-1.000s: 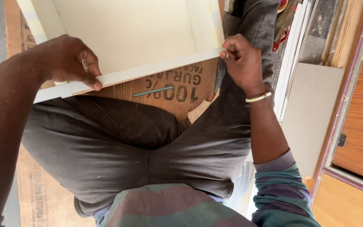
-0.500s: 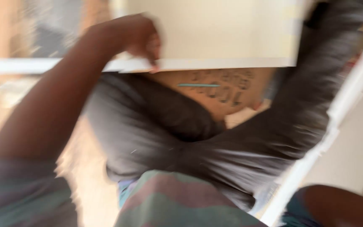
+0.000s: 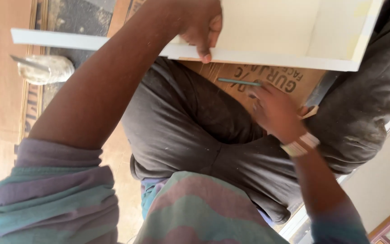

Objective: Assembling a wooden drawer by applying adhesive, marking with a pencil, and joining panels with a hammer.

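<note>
While the left hand [image 3: 201,27] pinches the near edge of the cream box panel [image 3: 267,31], thumb curled over its rim, the right hand [image 3: 274,110] lies on the cardboard sheet [image 3: 290,83] with fingertips touching the thin teal pencil [image 3: 239,82]; whether it has closed on it cannot be told. That pencil lies flat, long axis left to right, just near of the panel edge. Dark trousers [image 3: 195,135] flank it. Far left sits a whitish lump [image 3: 46,69].
</note>
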